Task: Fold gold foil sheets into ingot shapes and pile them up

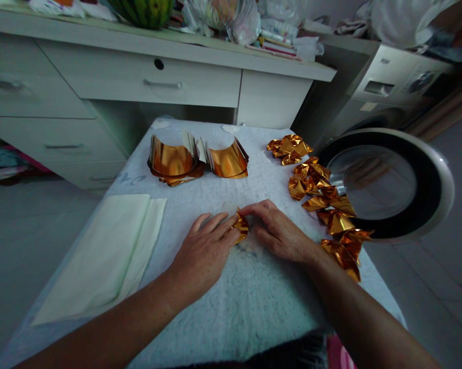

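Note:
A small partly folded sheet of gold foil paper lies on the cloth-covered table in front of me. My left hand holds it down at its left side, with the fingers stretched across it and the thumb along its lower edge. The index fingertip of my right hand meets the paper's upper corner; its other fingers are curled, and their tips are partly hidden. Behind my hands stand two curved stacks of gold foil sheets. Several folded gold foil pieces form a row along the right edge.
A folded pale cloth or paper lies on the table's left side. The open round door of a washing machine stands against the right edge. Beyond are a white drawer cabinet, a watermelon and plastic bags.

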Available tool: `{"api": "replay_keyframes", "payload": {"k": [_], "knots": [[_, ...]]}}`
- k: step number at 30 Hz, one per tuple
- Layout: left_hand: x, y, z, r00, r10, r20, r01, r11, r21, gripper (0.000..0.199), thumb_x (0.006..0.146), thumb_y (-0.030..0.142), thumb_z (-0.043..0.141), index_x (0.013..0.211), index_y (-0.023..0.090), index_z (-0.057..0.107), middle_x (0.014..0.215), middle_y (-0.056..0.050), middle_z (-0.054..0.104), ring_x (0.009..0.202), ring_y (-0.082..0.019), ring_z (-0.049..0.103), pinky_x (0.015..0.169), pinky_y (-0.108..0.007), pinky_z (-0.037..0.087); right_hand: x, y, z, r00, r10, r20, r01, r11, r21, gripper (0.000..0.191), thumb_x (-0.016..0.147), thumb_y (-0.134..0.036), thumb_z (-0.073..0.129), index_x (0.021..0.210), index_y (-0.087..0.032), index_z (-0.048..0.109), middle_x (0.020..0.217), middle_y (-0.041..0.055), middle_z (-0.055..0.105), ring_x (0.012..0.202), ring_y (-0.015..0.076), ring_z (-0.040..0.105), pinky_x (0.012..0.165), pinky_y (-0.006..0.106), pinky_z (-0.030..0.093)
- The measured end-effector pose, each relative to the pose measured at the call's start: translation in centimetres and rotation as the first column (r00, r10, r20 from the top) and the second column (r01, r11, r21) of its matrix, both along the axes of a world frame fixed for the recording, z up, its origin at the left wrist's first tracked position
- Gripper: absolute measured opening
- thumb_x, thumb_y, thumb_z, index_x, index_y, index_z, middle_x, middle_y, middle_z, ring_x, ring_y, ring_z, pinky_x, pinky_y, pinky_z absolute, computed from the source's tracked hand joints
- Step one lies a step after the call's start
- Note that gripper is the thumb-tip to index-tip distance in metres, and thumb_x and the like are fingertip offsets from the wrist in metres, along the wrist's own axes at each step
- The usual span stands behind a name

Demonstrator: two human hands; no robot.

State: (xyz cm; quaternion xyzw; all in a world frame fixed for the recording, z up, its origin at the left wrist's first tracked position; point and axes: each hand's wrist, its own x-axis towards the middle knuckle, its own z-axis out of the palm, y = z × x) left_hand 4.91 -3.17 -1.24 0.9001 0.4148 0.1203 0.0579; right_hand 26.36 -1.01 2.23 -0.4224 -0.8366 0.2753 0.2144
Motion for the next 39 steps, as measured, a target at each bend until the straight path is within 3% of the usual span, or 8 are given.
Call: {"api": "replay_keyframes", "payload": {"k": [9, 12, 15, 19, 24, 29, 34, 39], "knots": [[-0.1, 0.1, -0.1, 1.000, -0.026, 0.014, 0.025, 1.000, 0.004, 0.035, 0.092, 0.008, 0.045, 0.120, 0.025, 0.059, 0.140, -0.006, 0.057, 0.132, -0.029, 0.047, 0.108, -0.057, 0.032, -0.6, 0.0, -0.2, 0.999, -0.032, 0.016, 0.032, 0.999, -0.006, 0.049, 0.073, -0.003, 0.047, 0.118, -0.020, 0.055, 0.104, 0.0064, 0.065, 0.102, 0.0235, 0.052, 0.092, 0.040, 0.043], [-0.1, 0.1, -0.1, 1.000, -0.015, 0.016, 0.015, 1.000, -0.003, 0.035, 0.093, 0.008, 0.046, 0.121, 0.025, 0.058, 0.142, -0.005, 0.056, 0.132, -0.029, 0.046, 0.108, -0.056, 0.032, -0.5, 0.3, -0.4, 0.998, -0.052, -0.027, 0.052, 0.999, 0.008, 0.036, 0.078, -0.004, 0.048, 0.109, -0.020, 0.059, 0.098, 0.0048, 0.066, 0.095, 0.0211, 0.054, 0.087, 0.037, 0.044], [-0.1, 0.2, -0.1, 0.998, -0.002, 0.055, 0.004, 0.999, -0.032, 0.033, 0.093, 0.009, 0.046, 0.121, 0.023, 0.057, 0.142, -0.005, 0.055, 0.133, -0.028, 0.045, 0.109, -0.055, 0.033, -0.5, 0.6, -1.1, 0.988, -0.147, -0.044, 0.149, 0.987, 0.063, 0.020, 0.085, -0.009, 0.051, 0.100, -0.019, 0.061, 0.091, 0.0047, 0.064, 0.089, 0.0200, 0.055, 0.082, 0.035, 0.044], [-0.3, 0.3, 0.0, 0.983, 0.005, 0.181, 0.009, 0.997, -0.078, 0.033, 0.091, 0.012, 0.051, 0.122, 0.021, 0.053, 0.135, -0.007, 0.059, 0.129, -0.026, 0.047, 0.109, -0.050, 0.035, -1.1, 1.1, -2.1, 0.974, -0.224, 0.032, 0.217, 0.965, 0.150, 0.016, 0.087, -0.014, 0.057, 0.101, -0.019, 0.064, 0.102, 0.0080, 0.062, 0.098, 0.0230, 0.051, 0.087, 0.039, 0.042], [-0.5, 0.3, -0.2, 0.936, 0.149, 0.320, -0.129, 0.988, -0.082, 0.051, 0.085, 0.017, 0.059, 0.132, 0.021, 0.040, 0.134, -0.012, 0.054, 0.126, -0.028, 0.046, 0.107, -0.051, 0.036, -2.1, 1.4, -2.6, 0.945, -0.301, 0.130, 0.277, 0.945, 0.174, 0.020, 0.090, -0.022, 0.058, 0.108, -0.020, 0.066, 0.112, 0.0110, 0.058, 0.104, 0.0265, 0.047, 0.091, 0.045, 0.040], [-0.5, 0.2, -0.5, 0.918, 0.255, 0.303, -0.247, 0.967, -0.065, 0.070, 0.080, 0.023, 0.065, 0.140, 0.018, 0.029, 0.136, -0.016, 0.049, 0.129, -0.034, 0.042, 0.108, -0.055, 0.035, -2.7, 1.3, -2.3, 0.936, -0.307, 0.170, 0.285, 0.948, 0.142, 0.025, 0.086, -0.018, 0.061, 0.111, -0.020, 0.064, 0.118, 0.0114, 0.057, 0.107, 0.0284, 0.045, 0.091, 0.047, 0.039], [-0.5, 0.2, -0.3, 0.919, 0.216, 0.329, -0.187, 0.975, -0.119, 0.068, 0.081, 0.018, 0.061, 0.141, 0.021, 0.029, 0.135, -0.013, 0.052, 0.127, -0.031, 0.045, 0.107, -0.054, 0.035, -2.8, 1.1, -2.0, 0.963, -0.254, 0.085, 0.247, 0.965, 0.089, 0.018, 0.083, -0.014, 0.061, 0.099, -0.021, 0.065, 0.113, 0.0086, 0.058, 0.106, 0.0264, 0.048, 0.093, 0.045, 0.039], [-0.4, 0.2, -0.2, 0.912, 0.168, 0.375, -0.122, 0.982, -0.142, 0.073, 0.082, 0.014, 0.058, 0.144, 0.026, 0.022, 0.136, -0.012, 0.051, 0.128, -0.029, 0.046, 0.108, -0.054, 0.035, -2.7, 1.0, -2.0, 0.969, -0.244, 0.031, 0.243, 0.970, 0.021, 0.031, 0.081, -0.011, 0.061, 0.111, -0.017, 0.059, 0.111, 0.0094, 0.062, 0.106, 0.0267, 0.049, 0.094, 0.045, 0.039]]}}
